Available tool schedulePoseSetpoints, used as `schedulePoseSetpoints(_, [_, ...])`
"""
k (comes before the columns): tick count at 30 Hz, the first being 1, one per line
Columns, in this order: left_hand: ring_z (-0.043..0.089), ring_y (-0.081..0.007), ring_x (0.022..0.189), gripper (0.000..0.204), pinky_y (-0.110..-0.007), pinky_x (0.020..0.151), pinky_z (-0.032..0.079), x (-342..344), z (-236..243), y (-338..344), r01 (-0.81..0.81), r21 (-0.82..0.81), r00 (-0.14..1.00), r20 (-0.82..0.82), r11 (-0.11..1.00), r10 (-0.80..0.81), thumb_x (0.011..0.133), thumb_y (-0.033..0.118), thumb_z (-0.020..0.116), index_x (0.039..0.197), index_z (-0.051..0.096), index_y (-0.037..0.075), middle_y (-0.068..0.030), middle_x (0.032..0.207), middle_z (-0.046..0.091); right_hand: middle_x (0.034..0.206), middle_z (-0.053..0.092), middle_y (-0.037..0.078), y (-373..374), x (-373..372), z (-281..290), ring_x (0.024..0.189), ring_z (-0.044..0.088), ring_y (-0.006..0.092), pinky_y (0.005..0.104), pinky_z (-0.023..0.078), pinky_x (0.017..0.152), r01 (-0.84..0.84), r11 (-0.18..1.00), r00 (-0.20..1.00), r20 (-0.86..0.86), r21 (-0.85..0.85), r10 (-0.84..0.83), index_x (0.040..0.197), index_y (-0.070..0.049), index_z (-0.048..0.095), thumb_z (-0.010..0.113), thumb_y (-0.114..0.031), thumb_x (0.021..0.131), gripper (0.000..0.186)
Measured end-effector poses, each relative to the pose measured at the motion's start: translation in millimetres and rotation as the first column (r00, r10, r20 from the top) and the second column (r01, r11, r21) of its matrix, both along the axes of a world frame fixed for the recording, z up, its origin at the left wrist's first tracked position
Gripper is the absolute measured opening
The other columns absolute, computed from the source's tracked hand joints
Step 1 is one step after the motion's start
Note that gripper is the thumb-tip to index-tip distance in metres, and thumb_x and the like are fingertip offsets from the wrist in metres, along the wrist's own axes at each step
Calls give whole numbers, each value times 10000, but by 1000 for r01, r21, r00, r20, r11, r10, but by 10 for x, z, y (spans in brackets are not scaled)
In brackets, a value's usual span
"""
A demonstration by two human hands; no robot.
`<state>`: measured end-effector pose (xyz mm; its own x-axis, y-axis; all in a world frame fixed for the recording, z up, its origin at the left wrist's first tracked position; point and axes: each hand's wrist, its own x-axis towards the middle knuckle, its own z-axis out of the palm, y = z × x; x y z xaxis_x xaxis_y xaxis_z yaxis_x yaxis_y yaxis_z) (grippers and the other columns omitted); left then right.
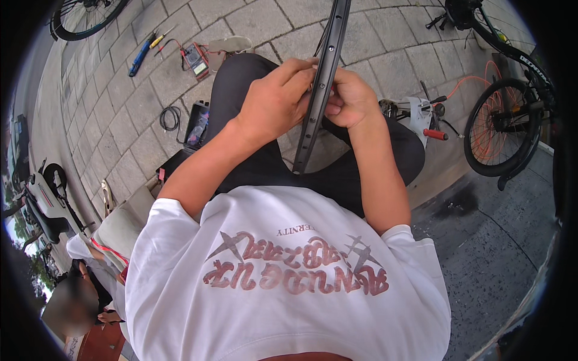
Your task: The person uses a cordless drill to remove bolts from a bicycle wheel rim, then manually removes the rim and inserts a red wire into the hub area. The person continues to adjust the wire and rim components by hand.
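A black bicycle wheel rim [312, 114], bare of any tyre and with a row of holes along its outer face, stands edge-on between my bent legs. On its left side my left hand [278, 99] is closed, the fingers bent and drawn together, with the tips partly behind the rim. My right hand [354, 99] is curled against the rim's other side at the same height. A small patch of red shows by its fingertips. What either hand pinches there is hidden by the rim and the fingers.
Left on the paving lie a red multimeter [195, 60] with leads, a blue tool [141, 55], a yellow-handled screwdriver [158, 41], a coiled black cable [170, 118] and an open case [197, 125]. Right are a red-handled tool [436, 135], an orange hose [460, 84] and a bicycle [503, 126]. A person [90, 283] sits far left.
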<state>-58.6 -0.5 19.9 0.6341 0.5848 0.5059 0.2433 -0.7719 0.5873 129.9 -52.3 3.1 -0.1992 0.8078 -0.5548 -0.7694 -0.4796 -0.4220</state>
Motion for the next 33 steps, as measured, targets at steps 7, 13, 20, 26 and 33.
schedulePoseSetpoints(7, [707,-312,780,317,-413,602,576,65,-7,117,73,76,994,-85,994,-66,833,210,822,1049,658,45,-88,967,662,643,522,-53,-11,-36,-9,437,393,31,191,237,326,27,999,997,74,-23,-26,904,-101,671,606,-220,1029,184])
schedulePoseSetpoints(13, [669,-338,685,466,-434,554,524,89,-76,255,125,103,990,-70,987,-118,773,370,888,906,567,60,-92,835,601,736,657,-65,-116,-68,-312,582,577,40,237,340,390,130,974,985,-137,184,-105,1034,-101,699,557,-305,1073,252])
schedulePoseSetpoints(20, [650,-341,634,305,-438,519,498,140,-197,139,-25,130,999,49,991,19,838,259,812,850,565,81,-79,750,597,890,710,-65,-205,-196,-455,758,683,87,271,453,506,231,922,963,-210,312,-170,1263,-92,666,500,-374,1132,353])
schedulePoseSetpoints(26, [638,-359,596,389,-424,517,507,131,-155,166,-33,154,998,57,988,25,856,330,888,817,594,77,-100,721,599,987,720,16,-149,-128,-549,876,700,198,353,542,720,161,883,982,-158,441,-100,1282,-70,658,490,-387,1137,387])
schedulePoseSetpoints(33, [618,-368,630,377,-444,539,495,49,-164,190,-1,127,1000,25,992,-2,907,297,836,808,550,72,-101,727,554,944,713,-1,-147,-256,-438,828,645,80,276,502,643,322,908,943,-170,268,-284,1152,-35,716,690,-273,1050,260])
